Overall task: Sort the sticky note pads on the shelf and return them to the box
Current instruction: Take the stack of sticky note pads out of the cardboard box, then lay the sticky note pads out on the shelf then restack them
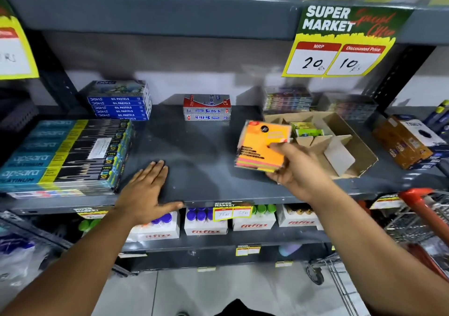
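Right hand (297, 167) holds pad stack (262, 146) tilted upward.

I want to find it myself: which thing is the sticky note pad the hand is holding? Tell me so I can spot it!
Find the yellow price sign that says 20 and 10. Below it, an open cardboard box sits on the grey shelf. Just left of that box, the right hand holds up the sticky note pad: bright orange on top, with pink and green layers at its edge, unlike the grey and blue boxes behind.
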A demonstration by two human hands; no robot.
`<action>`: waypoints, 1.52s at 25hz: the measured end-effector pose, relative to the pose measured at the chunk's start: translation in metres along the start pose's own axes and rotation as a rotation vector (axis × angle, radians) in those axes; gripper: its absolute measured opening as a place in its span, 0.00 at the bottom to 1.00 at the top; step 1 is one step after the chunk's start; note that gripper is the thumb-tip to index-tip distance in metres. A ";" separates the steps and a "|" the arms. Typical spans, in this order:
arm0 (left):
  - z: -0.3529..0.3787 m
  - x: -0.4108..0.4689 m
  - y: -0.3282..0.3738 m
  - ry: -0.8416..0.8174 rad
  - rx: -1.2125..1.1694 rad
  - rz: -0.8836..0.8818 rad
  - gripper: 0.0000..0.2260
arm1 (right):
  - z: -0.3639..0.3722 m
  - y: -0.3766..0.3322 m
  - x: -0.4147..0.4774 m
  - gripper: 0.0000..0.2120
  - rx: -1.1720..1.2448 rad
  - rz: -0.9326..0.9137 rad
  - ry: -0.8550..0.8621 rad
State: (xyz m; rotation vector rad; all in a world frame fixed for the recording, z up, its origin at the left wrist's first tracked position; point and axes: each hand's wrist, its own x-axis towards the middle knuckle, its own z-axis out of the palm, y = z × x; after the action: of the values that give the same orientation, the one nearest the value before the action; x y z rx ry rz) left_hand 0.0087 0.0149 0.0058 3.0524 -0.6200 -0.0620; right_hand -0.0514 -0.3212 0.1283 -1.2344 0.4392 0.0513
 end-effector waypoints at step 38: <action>0.001 -0.004 -0.003 -0.008 0.046 -0.005 0.54 | 0.075 0.085 0.022 0.46 -1.195 -0.241 0.344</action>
State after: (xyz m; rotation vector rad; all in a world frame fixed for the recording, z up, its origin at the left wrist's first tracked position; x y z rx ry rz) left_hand 0.0065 0.0194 0.0048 3.0998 -0.6235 -0.0612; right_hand -0.0323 -0.2276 0.0633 -2.4884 0.5710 -0.1291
